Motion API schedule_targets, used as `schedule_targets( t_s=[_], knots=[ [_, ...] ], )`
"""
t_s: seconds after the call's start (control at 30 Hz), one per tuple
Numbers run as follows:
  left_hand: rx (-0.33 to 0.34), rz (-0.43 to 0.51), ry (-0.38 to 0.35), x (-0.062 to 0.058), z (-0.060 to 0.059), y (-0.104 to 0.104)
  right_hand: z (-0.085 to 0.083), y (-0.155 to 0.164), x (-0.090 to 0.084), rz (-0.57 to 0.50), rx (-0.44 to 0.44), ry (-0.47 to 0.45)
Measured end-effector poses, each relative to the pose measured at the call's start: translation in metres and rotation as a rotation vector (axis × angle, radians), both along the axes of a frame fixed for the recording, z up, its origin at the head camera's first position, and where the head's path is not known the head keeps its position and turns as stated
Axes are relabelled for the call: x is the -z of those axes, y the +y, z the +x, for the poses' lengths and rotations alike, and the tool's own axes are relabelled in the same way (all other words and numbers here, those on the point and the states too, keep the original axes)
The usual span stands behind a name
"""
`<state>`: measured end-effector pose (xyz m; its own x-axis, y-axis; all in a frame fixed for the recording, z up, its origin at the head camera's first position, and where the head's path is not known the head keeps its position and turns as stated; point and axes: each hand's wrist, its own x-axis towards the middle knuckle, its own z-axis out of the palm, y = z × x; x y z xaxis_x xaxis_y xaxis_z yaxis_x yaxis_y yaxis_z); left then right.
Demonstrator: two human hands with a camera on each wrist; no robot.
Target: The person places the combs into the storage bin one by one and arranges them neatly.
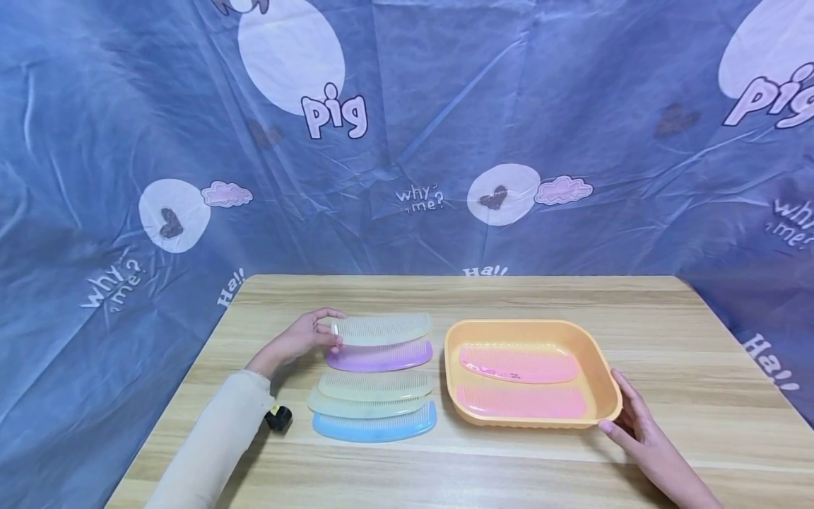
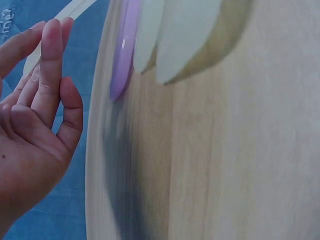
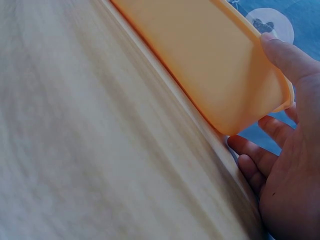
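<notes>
Closest to the person, at about 4 o'clock on the wooden table [image 1: 547, 466], the right hand [image 1: 639, 431] rests against the near right corner of the orange tray [image 1: 607, 385], with its thumb on the rim and its fingers loose beside the wall. Two pink combs [image 1: 520, 382] lie inside the tray, one behind the other. At about 7 o'clock a cream sleeve [image 1: 216, 438] reaches in, with a small black thing [image 1: 278, 418] just beside it. Next to the tray, on its left, is a row of combs: the blue comb [image 1: 375, 425] is nearest, then two pale green combs [image 1: 372, 392], then the purple comb [image 1: 381, 357]. Farthest, at about 11 o'clock, the left hand [image 1: 305, 338] pinches the left end of a pale yellow comb [image 1: 381, 329], holding it just above the purple one. Behind the table hangs a blue cloth [image 1: 445, 106] with "pig" on it.
</notes>
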<state>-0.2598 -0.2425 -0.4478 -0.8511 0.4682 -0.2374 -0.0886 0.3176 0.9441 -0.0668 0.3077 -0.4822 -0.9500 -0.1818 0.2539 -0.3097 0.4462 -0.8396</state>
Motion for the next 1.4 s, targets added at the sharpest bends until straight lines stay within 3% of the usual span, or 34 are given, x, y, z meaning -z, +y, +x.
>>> schedule_targets(
  t_s=[0.33, 0.53, 0.7, 1.4],
  knots=[
    [-0.007, 0.097, 0.015, -0.013, 0.011, 0.01, 0.001, -0.001, 0.001, -0.002, 0.011, 0.014],
    [0.053, 0.184, 0.016, -0.028, 0.019, 0.027, 0.001, 0.002, 0.002, 0.002, 0.028, 0.01],
    [0.098, 0.232, -0.013, -0.034, 0.022, 0.042, 0.002, 0.0, 0.0, 0.008, 0.032, 0.008],
    [0.242, 0.27, -0.087, -0.046, 0.032, 0.115, 0.003, -0.003, -0.003, -0.011, 0.018, -0.033]
  ],
)
